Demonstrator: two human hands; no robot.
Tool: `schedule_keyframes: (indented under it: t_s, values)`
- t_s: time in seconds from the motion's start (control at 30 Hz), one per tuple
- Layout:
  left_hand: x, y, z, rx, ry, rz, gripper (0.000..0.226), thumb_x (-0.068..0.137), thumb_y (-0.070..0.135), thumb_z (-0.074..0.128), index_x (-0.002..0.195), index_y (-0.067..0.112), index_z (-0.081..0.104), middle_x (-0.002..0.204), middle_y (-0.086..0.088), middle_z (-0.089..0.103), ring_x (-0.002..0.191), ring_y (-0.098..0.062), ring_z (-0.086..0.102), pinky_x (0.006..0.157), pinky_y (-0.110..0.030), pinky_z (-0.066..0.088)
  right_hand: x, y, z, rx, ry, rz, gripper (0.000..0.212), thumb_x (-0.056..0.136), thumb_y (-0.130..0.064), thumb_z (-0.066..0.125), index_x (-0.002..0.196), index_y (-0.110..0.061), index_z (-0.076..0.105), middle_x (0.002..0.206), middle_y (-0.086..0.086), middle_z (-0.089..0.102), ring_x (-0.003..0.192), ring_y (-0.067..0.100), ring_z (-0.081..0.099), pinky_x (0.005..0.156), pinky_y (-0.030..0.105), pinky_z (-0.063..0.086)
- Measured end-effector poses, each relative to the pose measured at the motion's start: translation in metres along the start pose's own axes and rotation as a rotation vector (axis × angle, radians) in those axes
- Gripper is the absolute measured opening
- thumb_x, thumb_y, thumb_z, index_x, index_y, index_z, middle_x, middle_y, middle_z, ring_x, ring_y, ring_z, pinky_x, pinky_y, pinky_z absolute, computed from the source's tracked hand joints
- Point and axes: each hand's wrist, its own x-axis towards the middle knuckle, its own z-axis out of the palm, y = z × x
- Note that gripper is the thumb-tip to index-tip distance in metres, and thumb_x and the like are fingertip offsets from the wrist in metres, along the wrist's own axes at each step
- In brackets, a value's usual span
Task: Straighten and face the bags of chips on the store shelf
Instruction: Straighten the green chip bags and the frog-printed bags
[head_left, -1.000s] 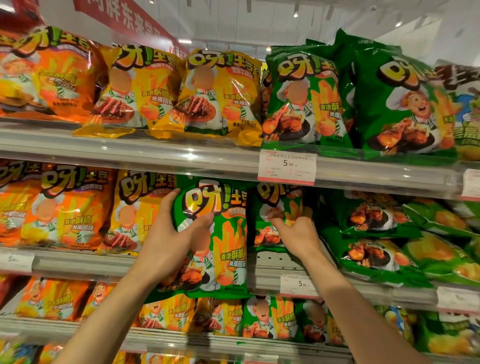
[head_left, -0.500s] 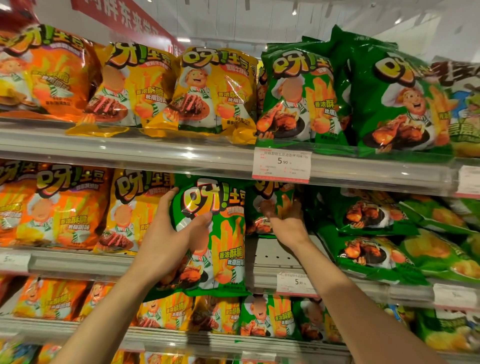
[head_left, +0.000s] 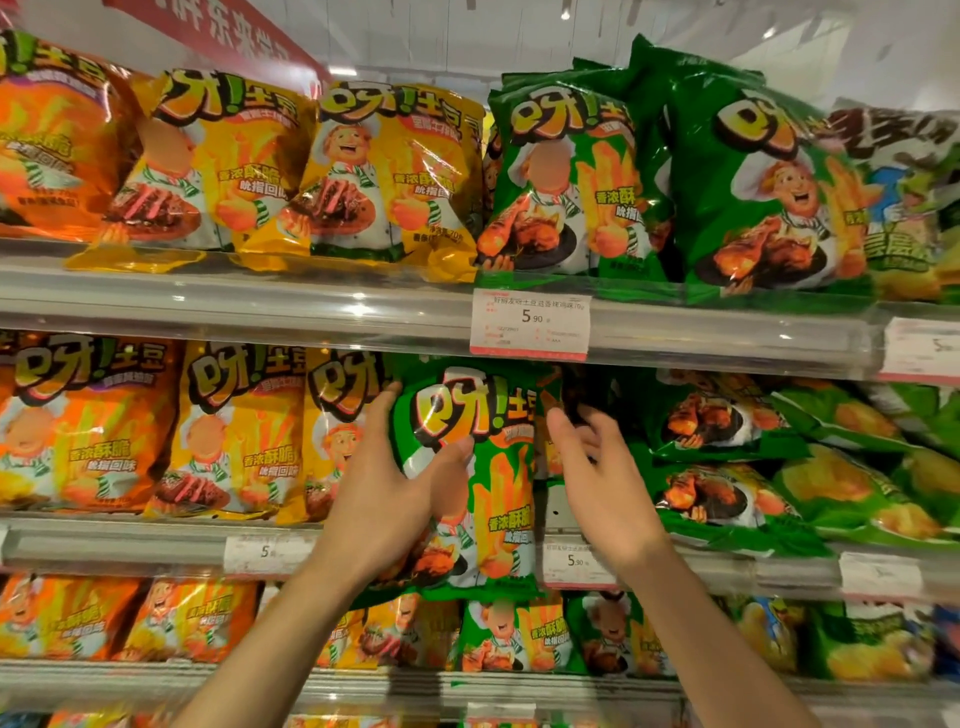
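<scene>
Holding the glossy green foil bag of chips (head_left: 488, 467) upright at the front of the middle shelf (head_left: 130, 540), you had its printed face turned out toward you, its long axis running top to bottom, logo at the top edge and lower seam hanging just past the shelf lip. Your left hand (head_left: 384, 499) gripped its left side, fingers curled behind the edge and thumb pressed across the front. A bag like that looked light, air-puffed and soft, with a slick film that would slide and contents that would crush, so the side edges or the flat top seam seemed the safer places to take it, not the belly. Your right hand (head_left: 597, 467) was at the bag's right edge, reaching into the dark gap behind; whether its fingers pinched anything there I cannot tell. Just right, several green bags (head_left: 722, 499) lay flat and tilted, faces up. To the left, yellow bags (head_left: 244, 436) stood upright, facing out.
</scene>
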Motion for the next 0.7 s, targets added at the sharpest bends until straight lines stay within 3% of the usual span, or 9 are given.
schedule_keyframes:
  t_s: [0.07, 0.17, 0.27, 0.37, 0.43, 0.47, 0.53, 0.6, 0.7]
  values:
    - [0.003, 0.008, 0.019, -0.028, -0.022, 0.014, 0.079, 0.080, 0.068, 0.069, 0.142, 0.049, 0.025, 0.108, 0.059, 0.044, 0.102, 0.032, 0.046, 0.079, -0.001, 0.041, -0.003, -0.003, 0.004, 0.046, -0.054, 0.055, 0.069, 0.077, -0.088, 0.040, 0.128, -0.041, 0.044, 0.119, -0.018, 0.061, 0.100, -0.003, 0.061, 0.089, 0.026, 0.048]
    - [0.017, 0.019, 0.044, -0.093, -0.002, -0.014, 0.073, 0.086, 0.055, 0.071, 0.144, 0.038, 0.030, 0.129, 0.024, 0.056, 0.122, -0.005, 0.056, 0.098, -0.028, 0.050, 0.012, -0.006, 0.007, 0.045, 0.009, 0.068, 0.076, 0.085, -0.079, 0.043, 0.144, -0.031, 0.039, 0.132, -0.005, 0.059, 0.108, 0.004, 0.062, 0.091, 0.035, 0.051]
    - [0.032, 0.027, 0.059, -0.133, -0.005, -0.018, 0.071, 0.090, 0.041, 0.072, 0.146, 0.028, 0.031, 0.127, 0.008, 0.058, 0.113, -0.026, 0.062, 0.093, -0.038, 0.054, 0.035, -0.012, 0.004, 0.006, 0.141, 0.019, 0.057, 0.095, -0.064, 0.045, 0.136, -0.024, 0.047, 0.105, -0.006, 0.065, 0.083, 0.000, 0.061, 0.069, 0.027, 0.050]
    - [0.038, 0.018, 0.070, -0.161, -0.025, 0.003, 0.048, 0.092, 0.030, 0.072, 0.122, 0.045, 0.037, 0.113, 0.021, 0.060, 0.106, 0.002, 0.063, 0.079, -0.006, 0.048, 0.046, -0.007, 0.009, -0.028, 0.137, 0.026, 0.057, 0.099, -0.061, 0.038, 0.139, -0.022, 0.045, 0.118, 0.002, 0.062, 0.101, 0.019, 0.062, 0.087, 0.035, 0.048]
    - [0.033, 0.011, 0.075, -0.194, -0.045, -0.031, 0.049, 0.094, 0.038, 0.068, 0.127, 0.044, 0.033, 0.121, 0.023, 0.057, 0.107, 0.013, 0.058, 0.078, -0.002, 0.045, 0.041, 0.002, 0.014, -0.027, 0.122, 0.022, 0.064, 0.099, -0.063, 0.034, 0.145, -0.020, 0.040, 0.140, 0.009, 0.052, 0.128, 0.029, 0.051, 0.106, 0.043, 0.042]
    - [0.029, 0.008, 0.077, -0.193, -0.053, -0.051, 0.056, 0.093, 0.048, 0.064, 0.137, 0.038, 0.031, 0.129, 0.021, 0.055, 0.115, 0.010, 0.056, 0.088, -0.008, 0.046, 0.037, 0.006, 0.016, -0.007, 0.108, 0.015, 0.069, 0.097, -0.066, 0.034, 0.149, -0.020, 0.036, 0.147, 0.008, 0.046, 0.135, 0.029, 0.045, 0.110, 0.045, 0.038]
    - [0.023, 0.003, 0.081, -0.176, -0.052, -0.068, 0.082, 0.088, 0.071, 0.051, 0.154, 0.034, 0.018, 0.147, 0.011, 0.048, 0.133, -0.010, 0.050, 0.107, -0.032, 0.046, 0.029, 0.011, 0.018, 0.045, 0.069, 0.020, 0.085, 0.089, -0.073, 0.037, 0.154, -0.020, 0.026, 0.154, 0.006, 0.039, 0.138, 0.028, 0.043, 0.110, 0.046, 0.041]
    - [0.023, 0.000, 0.084, -0.140, -0.040, -0.091, 0.091, 0.081, 0.082, 0.039, 0.157, 0.040, 0.012, 0.149, 0.000, 0.051, 0.130, -0.023, 0.055, 0.104, -0.048, 0.049, 0.026, 0.012, 0.022, 0.051, 0.060, 0.069, 0.092, 0.084, -0.076, 0.038, 0.157, -0.027, 0.014, 0.155, 0.005, 0.037, 0.139, 0.026, 0.041, 0.108, 0.049, 0.043]
    - [0.033, 0.000, 0.088, -0.109, 0.000, -0.097, 0.082, 0.085, 0.077, 0.038, 0.155, 0.040, 0.015, 0.140, -0.003, 0.056, 0.121, -0.025, 0.061, 0.101, -0.047, 0.051, 0.034, 0.007, 0.024, 0.045, 0.117, 0.036, 0.079, 0.088, -0.069, 0.044, 0.152, -0.028, 0.024, 0.140, 0.004, 0.049, 0.130, 0.027, 0.050, 0.099, 0.050, 0.050]
